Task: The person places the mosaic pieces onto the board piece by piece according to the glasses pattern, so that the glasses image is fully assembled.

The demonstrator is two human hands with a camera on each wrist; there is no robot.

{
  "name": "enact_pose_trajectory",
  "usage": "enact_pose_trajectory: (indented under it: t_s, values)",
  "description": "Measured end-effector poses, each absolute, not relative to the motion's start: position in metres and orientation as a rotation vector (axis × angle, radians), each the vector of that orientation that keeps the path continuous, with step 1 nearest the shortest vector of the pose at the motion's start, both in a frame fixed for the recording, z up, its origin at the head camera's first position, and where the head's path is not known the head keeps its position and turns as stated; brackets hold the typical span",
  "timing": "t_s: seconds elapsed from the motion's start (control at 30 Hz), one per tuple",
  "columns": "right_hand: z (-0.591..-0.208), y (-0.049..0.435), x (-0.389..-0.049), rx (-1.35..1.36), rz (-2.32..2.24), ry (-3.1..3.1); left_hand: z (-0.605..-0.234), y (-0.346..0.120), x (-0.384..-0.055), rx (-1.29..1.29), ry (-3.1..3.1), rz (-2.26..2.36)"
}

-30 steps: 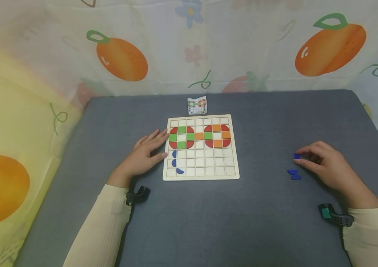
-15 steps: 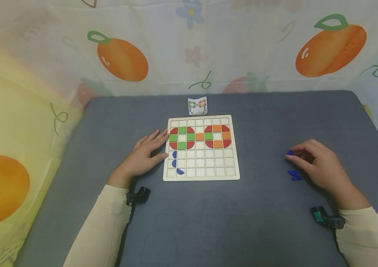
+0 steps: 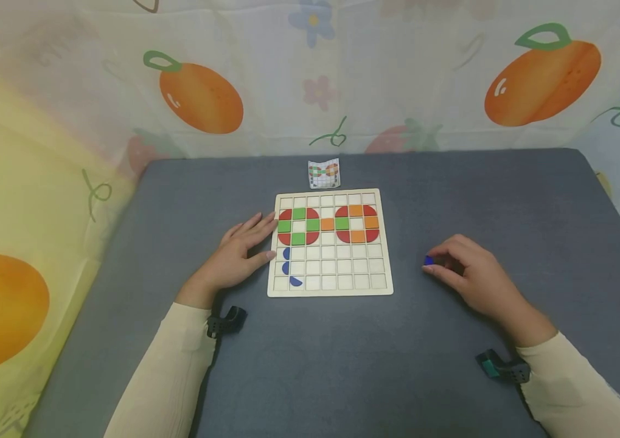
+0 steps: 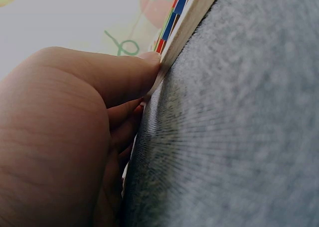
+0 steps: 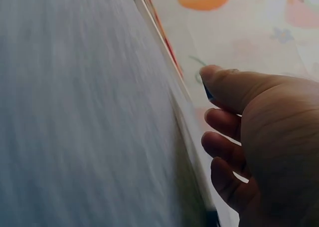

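Note:
A pale wooden grid board lies on the grey tabletop, with red, green and orange tiles in two ring shapes joined by an orange tile. Below the left ring sit three blue half-round pieces; the lowest lies tilted. My left hand rests with fingers extended against the board's left edge, its thumb touching the rim in the left wrist view. To the right of the board, my right hand pinches a small blue piece between thumb and index finger. Most of that piece is hidden by the fingertips.
A small printed card with a coloured grid pattern stands just behind the board. Behind the table hangs a fruit-patterned cloth. The right hand and forearm cover part of the tabletop.
My right hand has moved left toward the board, carrying the blue piece. Two loose blue pieces seen earlier on the table are now hidden behind that hand. The left hand stays put.

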State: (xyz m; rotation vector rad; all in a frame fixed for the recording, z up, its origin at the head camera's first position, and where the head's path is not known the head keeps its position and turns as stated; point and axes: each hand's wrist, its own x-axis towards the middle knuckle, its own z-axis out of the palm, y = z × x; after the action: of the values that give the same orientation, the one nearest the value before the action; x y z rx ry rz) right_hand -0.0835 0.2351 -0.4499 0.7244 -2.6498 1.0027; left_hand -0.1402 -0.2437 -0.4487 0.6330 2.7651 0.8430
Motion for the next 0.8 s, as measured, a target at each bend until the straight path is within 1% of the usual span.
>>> enact_pose_trajectory:
  t_s: [0.33,0.8]
  values:
    - [-0.455,0.196,-0.095,0.717,1.16,-2.728,-0.448,-0.244,-0.141,0.651,2.75,0.855]
    - [-0.456,0.158,-0.118,0.606,1.184,-2.824,-0.449,-0.245,-0.142,0.655,2.746,0.857]
